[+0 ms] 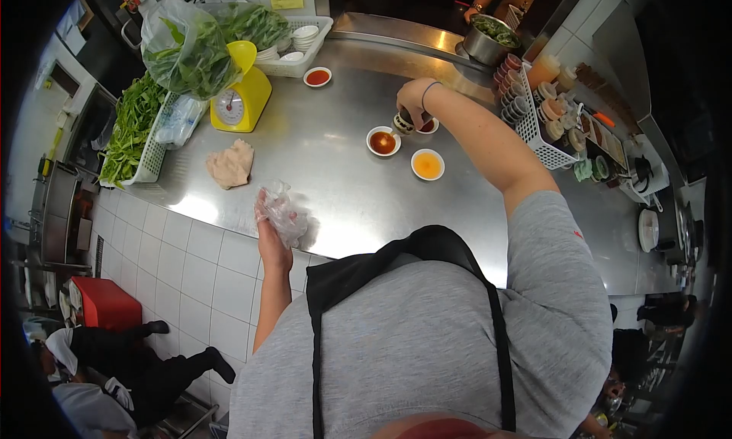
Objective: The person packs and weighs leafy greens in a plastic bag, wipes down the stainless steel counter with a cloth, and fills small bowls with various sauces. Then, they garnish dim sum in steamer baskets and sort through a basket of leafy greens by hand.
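My left hand (273,229) is at the counter's front edge, its fingers closed on a crumpled clear plastic bag (286,216). Farther out, my right hand (415,102) grips a small dark container (402,122) from above, beside a white bowl of reddish-brown sauce (383,142). Another small bowl of dark sauce (429,126) is partly covered by that hand. Nearer to me stands a bowl of orange-yellow liquid (428,165). A bowl of red sauce (317,77) sits farther back. Left of the bag lies a crumpled beige cloth (229,165).
A yellow scale (248,104), bagged greens (187,54) and a basket of leafy greens (136,126) stand at left. On the right is a white basket (537,138) near several sauce containers. A metal pot (490,40) is at the back; two people (130,370) are lower left.
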### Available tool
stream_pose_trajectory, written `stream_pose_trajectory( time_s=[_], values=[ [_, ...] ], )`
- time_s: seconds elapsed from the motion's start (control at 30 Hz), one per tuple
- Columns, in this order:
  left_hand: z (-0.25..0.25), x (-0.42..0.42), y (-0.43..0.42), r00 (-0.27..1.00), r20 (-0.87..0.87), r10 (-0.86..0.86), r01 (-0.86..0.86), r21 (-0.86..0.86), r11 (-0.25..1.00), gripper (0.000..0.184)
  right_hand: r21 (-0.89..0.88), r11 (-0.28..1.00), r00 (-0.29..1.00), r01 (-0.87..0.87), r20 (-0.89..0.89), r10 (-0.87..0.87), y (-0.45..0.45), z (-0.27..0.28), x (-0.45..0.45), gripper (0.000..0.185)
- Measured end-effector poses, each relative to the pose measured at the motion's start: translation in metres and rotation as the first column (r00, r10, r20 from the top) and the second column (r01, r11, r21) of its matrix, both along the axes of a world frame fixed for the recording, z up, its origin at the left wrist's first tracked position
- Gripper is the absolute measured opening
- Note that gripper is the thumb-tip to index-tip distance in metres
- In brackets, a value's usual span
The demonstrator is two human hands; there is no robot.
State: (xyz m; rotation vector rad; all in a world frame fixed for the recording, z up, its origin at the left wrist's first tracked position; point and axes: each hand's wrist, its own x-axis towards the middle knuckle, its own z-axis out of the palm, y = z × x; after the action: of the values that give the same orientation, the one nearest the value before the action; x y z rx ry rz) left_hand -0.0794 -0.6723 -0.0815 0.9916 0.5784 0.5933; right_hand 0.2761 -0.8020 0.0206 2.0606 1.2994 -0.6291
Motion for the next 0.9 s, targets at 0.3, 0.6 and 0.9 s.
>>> stream_pose_trajectory(
  time_s=[0.3, 0.6, 0.9],
  values=[
    [-0.001, 0.0, -0.002, 1.0, -0.006, -0.021, 0.021, -0.004, 1.0, 0.05, 0.038, 0.999, 0.999, 0.028, -0.018, -0.027, -0.01, 0.0, -0.006, 0.058],
    [0.0, 0.002, -0.004, 1.0, -0.018, -0.015, 0.014, -0.007, 1.0, 0.052, 0.155, 0.966, 0.967, 0.208, -0.181, -0.179, -0.038, 0.012, -0.012, 0.06],
    [-0.002, 0.003, -0.006, 0.999, -0.029, -0.034, 0.034, -0.001, 0.999, 0.05, 0.356, 0.787, 0.777, 0.504, -0.585, -0.233, -0.108, -0.034, 0.013, 0.068]
  ],
)
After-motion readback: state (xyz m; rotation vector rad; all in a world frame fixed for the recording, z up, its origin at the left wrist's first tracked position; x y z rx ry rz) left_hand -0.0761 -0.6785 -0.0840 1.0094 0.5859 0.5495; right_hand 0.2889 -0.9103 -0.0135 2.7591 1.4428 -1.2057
